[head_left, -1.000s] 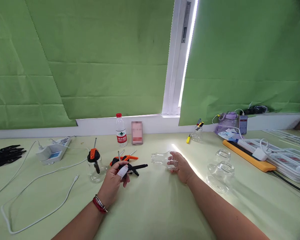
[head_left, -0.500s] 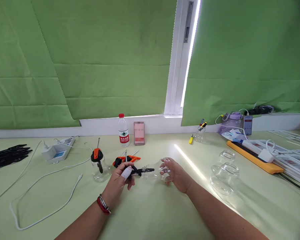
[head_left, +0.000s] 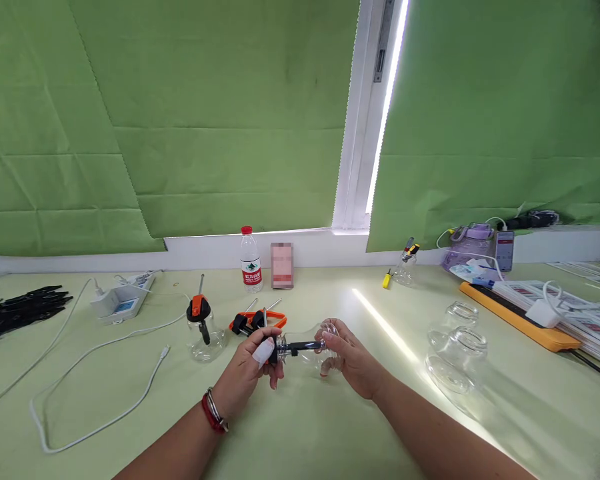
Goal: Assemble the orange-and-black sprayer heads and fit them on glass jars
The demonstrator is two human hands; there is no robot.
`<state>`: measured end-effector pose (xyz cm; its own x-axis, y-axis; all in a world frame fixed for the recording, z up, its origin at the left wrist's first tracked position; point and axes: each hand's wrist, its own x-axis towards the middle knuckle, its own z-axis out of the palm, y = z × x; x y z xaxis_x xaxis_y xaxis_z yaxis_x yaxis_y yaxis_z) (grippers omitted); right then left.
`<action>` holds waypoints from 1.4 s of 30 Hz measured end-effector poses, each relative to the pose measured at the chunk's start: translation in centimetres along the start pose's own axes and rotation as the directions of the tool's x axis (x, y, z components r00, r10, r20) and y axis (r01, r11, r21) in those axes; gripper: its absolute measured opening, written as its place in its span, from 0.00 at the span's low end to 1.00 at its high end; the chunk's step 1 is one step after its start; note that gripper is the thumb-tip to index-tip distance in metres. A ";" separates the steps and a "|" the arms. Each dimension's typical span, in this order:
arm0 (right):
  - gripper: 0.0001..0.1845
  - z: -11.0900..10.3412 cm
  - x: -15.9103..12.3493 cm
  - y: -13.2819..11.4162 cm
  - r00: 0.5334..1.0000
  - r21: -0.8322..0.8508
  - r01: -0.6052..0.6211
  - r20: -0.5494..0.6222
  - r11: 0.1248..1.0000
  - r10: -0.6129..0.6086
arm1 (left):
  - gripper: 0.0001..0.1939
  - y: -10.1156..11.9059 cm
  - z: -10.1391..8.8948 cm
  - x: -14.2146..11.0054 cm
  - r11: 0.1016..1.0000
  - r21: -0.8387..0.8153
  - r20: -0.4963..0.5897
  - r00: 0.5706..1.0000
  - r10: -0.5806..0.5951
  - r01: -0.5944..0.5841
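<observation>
My left hand (head_left: 253,363) is closed on a black cap (head_left: 274,349) at the mouth of a clear bottle. The cap's black tube (head_left: 305,346) reaches inside the bottle. My right hand (head_left: 353,360) grips the wide base of this clear bottle (head_left: 307,363), which is held sideways with its mouth to the left. A white wrap covers my left thumb. Left of my hands stands a similar clear bottle (head_left: 205,347) with a black and orange cap (head_left: 199,307) on it. Just behind my left hand lie several black and orange caps (head_left: 257,320) with metal spouts.
Two clear bottles (head_left: 457,360) stand at right. Behind are a red-capped water bottle (head_left: 251,263), a pink-screened phone (head_left: 282,265) and a small jar of screwdrivers (head_left: 406,270). White cables (head_left: 105,427) and a power strip (head_left: 125,303) lie left, an orange-edged case (head_left: 520,320) right.
The black tube has gone from the bottle's neck deep into its body, and the cap has come up to the mouth. The view has shifted slightly.
</observation>
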<state>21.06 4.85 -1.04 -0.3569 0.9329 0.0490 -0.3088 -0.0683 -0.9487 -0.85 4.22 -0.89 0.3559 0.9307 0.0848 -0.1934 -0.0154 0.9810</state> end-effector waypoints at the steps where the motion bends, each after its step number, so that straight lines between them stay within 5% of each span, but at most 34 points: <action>1: 0.15 -0.1 0.0 0.0 1.000 -0.003 0.012 0.010 1.000 -0.012 | 0.17 0.0 0.0 0.0 1.000 0.006 0.012 1.000 0.004 -0.004; 9: 0.15 -0.3 0.1 -0.1 0.996 -0.052 0.085 0.014 0.995 -0.085 | 0.31 -0.2 0.0 -0.1 0.995 0.099 0.048 0.999 -0.017 0.012; 13: 0.18 -0.2 0.0 -0.1 0.991 -0.095 0.136 0.006 0.986 -0.136 | 0.29 -0.2 0.2 -0.2 0.995 0.096 0.036 0.999 -0.024 0.021; 18: 0.20 -0.2 0.0 -0.2 0.996 -0.106 -0.077 -0.042 0.991 0.073 | 0.29 -0.2 0.5 -0.4 0.989 0.146 0.023 0.999 -0.034 0.030; 23: 0.25 -1.1 0.3 0.0 0.922 -0.090 -0.385 -0.065 0.918 0.380 | 0.28 -0.7 0.3 -0.3 0.984 0.172 0.047 0.998 -0.041 0.032; 31: 0.33 -1.7 -0.3 -1.5 0.959 -0.012 -0.235 0.161 0.972 0.234 | 0.27 -0.4 0.0 0.0 0.990 0.138 0.007 1.000 -0.027 0.026; 35: 0.25 -2.1 0.1 -0.9 0.905 -0.072 -0.363 0.210 0.929 0.370 | 0.27 0.0 0.1 -0.2 0.990 0.139 0.012 0.999 -0.037 0.035; 38: 0.32 -2.4 0.5 -0.5 0.851 -0.139 -0.487 0.148 0.863 0.504 | 0.28 0.1 0.2 -0.3 0.990 0.131 0.028 0.998 -0.052 0.048; 42: 0.34 -2.6 0.3 -1.3 0.884 -0.098 -0.434 0.145 0.896 0.444 | 0.27 0.1 0.2 -0.2 0.992 0.116 0.018 0.999 -0.041 0.039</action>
<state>23.62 6.10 -0.60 -0.5808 0.7431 -0.3325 -0.0350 -0.4308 -0.9018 -0.77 3.99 -0.80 0.3796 0.9239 0.0475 -0.0717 -0.0217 0.9972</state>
